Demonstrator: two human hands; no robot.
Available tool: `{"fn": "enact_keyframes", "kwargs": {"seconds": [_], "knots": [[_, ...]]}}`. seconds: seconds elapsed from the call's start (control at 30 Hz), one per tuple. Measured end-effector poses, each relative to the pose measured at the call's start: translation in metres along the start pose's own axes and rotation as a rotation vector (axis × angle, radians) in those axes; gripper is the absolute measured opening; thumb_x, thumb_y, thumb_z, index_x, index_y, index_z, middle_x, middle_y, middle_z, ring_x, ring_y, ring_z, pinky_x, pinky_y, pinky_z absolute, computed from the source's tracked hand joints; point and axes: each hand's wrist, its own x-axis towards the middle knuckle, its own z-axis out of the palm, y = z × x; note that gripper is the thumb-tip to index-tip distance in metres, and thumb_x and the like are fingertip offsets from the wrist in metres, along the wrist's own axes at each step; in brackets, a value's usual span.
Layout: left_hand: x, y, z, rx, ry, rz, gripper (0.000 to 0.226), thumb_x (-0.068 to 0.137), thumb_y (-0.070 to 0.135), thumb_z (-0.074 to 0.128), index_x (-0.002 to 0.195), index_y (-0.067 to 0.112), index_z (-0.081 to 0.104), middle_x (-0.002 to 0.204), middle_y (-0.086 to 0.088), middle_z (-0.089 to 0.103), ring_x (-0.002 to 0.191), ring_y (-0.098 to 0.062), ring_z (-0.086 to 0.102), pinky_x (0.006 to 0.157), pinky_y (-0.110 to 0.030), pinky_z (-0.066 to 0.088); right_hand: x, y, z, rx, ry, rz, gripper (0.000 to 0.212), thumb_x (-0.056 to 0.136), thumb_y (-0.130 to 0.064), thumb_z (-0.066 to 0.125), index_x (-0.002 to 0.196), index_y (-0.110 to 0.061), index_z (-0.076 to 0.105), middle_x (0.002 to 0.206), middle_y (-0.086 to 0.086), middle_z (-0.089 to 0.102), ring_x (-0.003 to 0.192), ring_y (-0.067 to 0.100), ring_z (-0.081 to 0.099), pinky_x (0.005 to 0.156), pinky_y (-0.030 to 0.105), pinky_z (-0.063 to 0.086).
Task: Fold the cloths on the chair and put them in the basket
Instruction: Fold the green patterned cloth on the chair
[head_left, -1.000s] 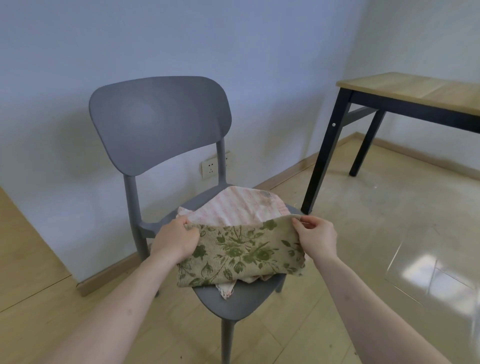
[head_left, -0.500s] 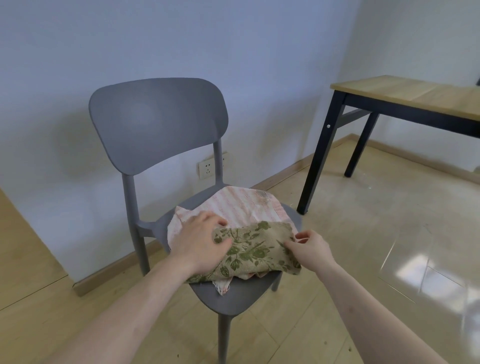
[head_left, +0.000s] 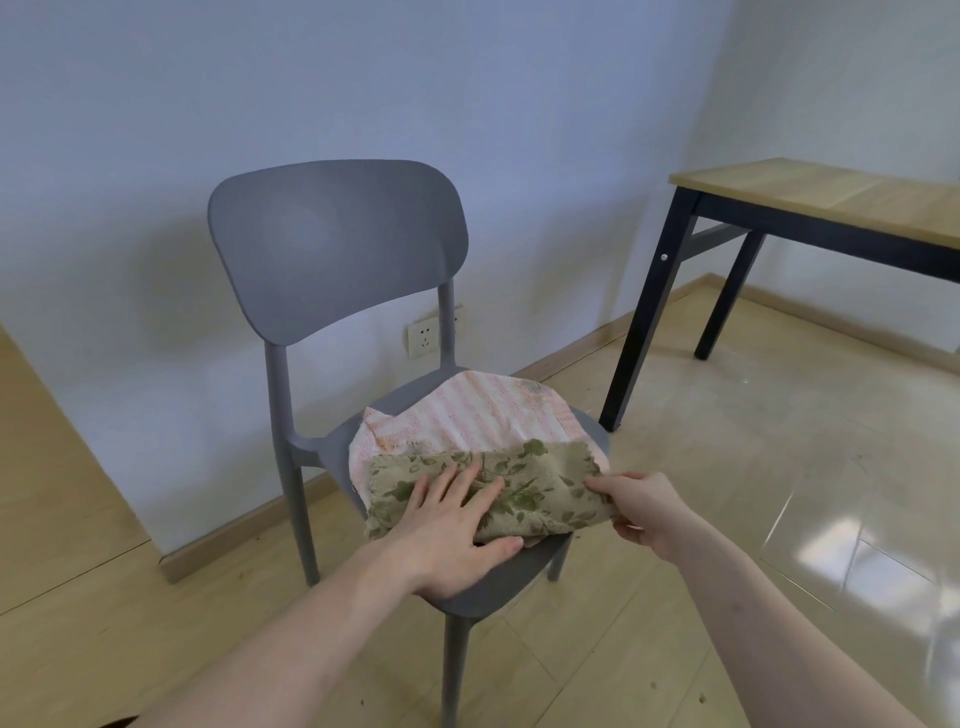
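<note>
Since half a second ago your left hand (head_left: 452, 525) has slid further across the green floral cloth (head_left: 524, 491) and now lies flat on it, fingers straight and spread, pressing the fold down. Your right hand (head_left: 641, 506) has stayed at the cloth's right end, where its fingers pinch the edge.

You are in the folding step on the first cloth. It sits at the lower centre of the frame on the front of the grey chair (head_left: 337, 249) seat, doubled over into a long band, and it overlaps the pink striped cloth (head_left: 483, 415) lying spread beneath and behind it. Nothing has gone into the basket yet by the look of it, and no basket shows anywhere in the frame.

Your next move probably calls for another fold: bring the pinched right end over toward the left while the flat hand holds the middle steady. Watch that the pink cloth underneath does not drag along with it, since the two are touching. You will then need to find the basket, which may lie outside this view; the wooden surface (head_left: 810, 192) at the upper right carries nothing visible.
</note>
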Motion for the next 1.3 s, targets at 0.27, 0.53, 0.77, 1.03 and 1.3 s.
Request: {"fn": "enact_keyframes", "kwargs": {"seconds": [0.27,0.53,0.77,1.03,1.3], "knots": [[-0.008,-0.008,0.0,-0.016,0.065,0.002,0.088,0.092,0.081,0.023,0.162,0.038,-0.008,0.17,0.006,-0.021,0.155,-0.017,-0.023,0.126,-0.049,-0.013,-0.022,-0.025,0.011,0.1,0.157,-0.301,0.025,0.089,-0.029,0.079,0.111,-0.02,0.072,0.099,0.005,0.073,0.084,0.018,0.072,0.068,0.033,0.064],[-0.017,-0.037,-0.031,-0.165,0.268,-0.05,0.059,0.104,0.057,0.035,0.157,0.033,0.033,0.169,0.007,0.021,0.157,-0.017,0.011,0.128,-0.047,0.007,-0.061,-0.046,0.052,0.059,0.208,-0.653,0.022,0.096,-0.027,0.072,0.117,-0.033,0.069,0.101,-0.014,0.071,0.085,0.005,0.067,0.062,0.015,0.05],[-0.035,-0.069,-0.053,-0.475,0.435,-0.162,0.04,0.105,0.022,0.047,0.144,0.029,0.052,0.15,0.009,0.051,0.14,-0.014,0.045,0.119,-0.039,0.036,-0.078,-0.052,0.104,0.097,0.089,-0.742,0.018,0.097,-0.026,0.071,0.115,-0.032,0.071,0.099,-0.018,0.074,0.086,-0.008,0.067,0.061,0.005,0.05],[-0.044,-0.092,-0.053,-0.554,0.443,-0.277,0.042,0.101,0.007,0.05,0.139,0.024,0.056,0.14,0.004,0.058,0.13,-0.017,0.053,0.106,-0.034,0.044,-0.087,-0.04,0.151,-0.07,-0.147,-0.736,0.021,0.097,-0.028,0.072,0.117,-0.035,0.069,0.101,-0.014,0.078,0.088,-0.005,0.067,0.065,0.004,0.049],[-0.046,-0.094,-0.05,-0.477,0.407,-0.319,0.021,0.097,0.021,0.055,0.108,0.036,0.065,0.109,0.011,0.067,0.103,-0.012,0.062,0.092,-0.033,0.052,-0.078,-0.039,0.137,-0.038,-0.202,-0.619,0.016,0.09,-0.034,0.074,0.106,-0.034,0.074,0.096,-0.011,0.078,0.077,0.016,0.076,0.076,0.042,0.066]]}}
